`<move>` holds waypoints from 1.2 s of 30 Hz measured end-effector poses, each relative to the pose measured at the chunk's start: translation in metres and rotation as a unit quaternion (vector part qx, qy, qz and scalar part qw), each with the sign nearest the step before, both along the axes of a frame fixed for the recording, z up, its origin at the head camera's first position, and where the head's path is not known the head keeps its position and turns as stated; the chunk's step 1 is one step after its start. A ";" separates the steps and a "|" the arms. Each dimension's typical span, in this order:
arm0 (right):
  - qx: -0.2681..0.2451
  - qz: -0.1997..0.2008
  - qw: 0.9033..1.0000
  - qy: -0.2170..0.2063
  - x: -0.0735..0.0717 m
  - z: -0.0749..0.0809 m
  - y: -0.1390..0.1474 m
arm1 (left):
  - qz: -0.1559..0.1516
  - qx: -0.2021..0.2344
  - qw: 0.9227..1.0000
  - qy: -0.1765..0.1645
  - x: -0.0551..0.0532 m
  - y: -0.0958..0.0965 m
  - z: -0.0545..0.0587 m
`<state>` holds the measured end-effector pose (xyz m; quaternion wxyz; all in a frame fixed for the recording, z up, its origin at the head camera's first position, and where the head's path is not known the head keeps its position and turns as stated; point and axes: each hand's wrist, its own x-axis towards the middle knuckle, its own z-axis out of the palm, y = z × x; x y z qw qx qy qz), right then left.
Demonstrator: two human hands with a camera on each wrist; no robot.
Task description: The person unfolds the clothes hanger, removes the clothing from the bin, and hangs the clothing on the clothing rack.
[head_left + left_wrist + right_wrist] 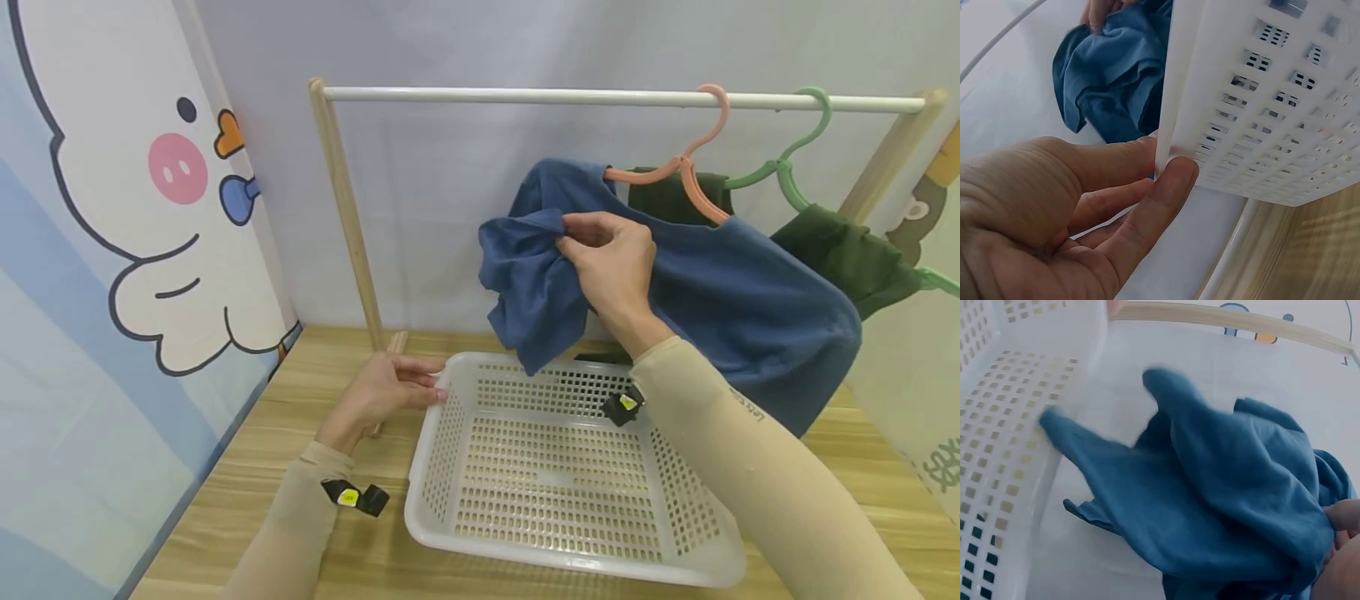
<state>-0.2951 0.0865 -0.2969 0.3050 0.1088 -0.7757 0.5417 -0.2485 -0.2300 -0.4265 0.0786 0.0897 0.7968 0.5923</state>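
My right hand (611, 262) pinches a crumpled piece of blue cloth (532, 292) between thumb and fingers, above the back rim of a white plastic basket (427, 467). Loose folds and corners of this blue cloth (1210, 494) spread out in the right wrist view. It overlaps the left side of a blue long-sleeved shirt (750, 292) of the same colour, which hangs on a pink hanger (705, 200); whether they are one garment I cannot tell. At the basket's back left corner, my left hand (390, 387) grips the rim (1169, 125) between thumb and fingers.
A white rail (510, 96) on wooden posts (348, 217) spans the back. Right of the pink hanger, a green hanger (795, 183) carries a dark green garment (840, 258). The basket stands on a wood-grain table (247, 467), with a cartoon-printed curtain (97, 417) at the left.
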 end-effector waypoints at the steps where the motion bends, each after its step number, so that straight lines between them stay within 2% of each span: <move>1: -0.009 -0.005 1.000 0.008 -0.002 0.001 -0.001 | 0.001 0.000 1.000 0.000 0.000 0.000 0.000; 5: -0.029 -0.021 0.999 0.022 -0.008 0.000 -0.001 | -0.004 0.003 1.000 -0.001 -0.001 0.005 0.000; 11: -0.018 -0.018 0.999 -0.025 -0.012 -0.016 0.007 | -0.012 0.009 1.000 -0.001 -0.002 0.009 -0.002; 15: -0.025 -0.001 0.999 -0.032 -0.010 -0.024 0.011 | -0.010 0.002 1.000 0.000 -0.002 0.010 -0.002; 23: -0.031 0.023 0.999 -0.029 -0.002 -0.026 0.012 | -0.003 -0.005 1.000 -0.001 -0.004 0.008 -0.002; 36: -0.051 0.062 0.996 -0.039 0.020 -0.024 0.020 | -0.004 -0.006 1.000 0.000 -0.004 0.009 -0.001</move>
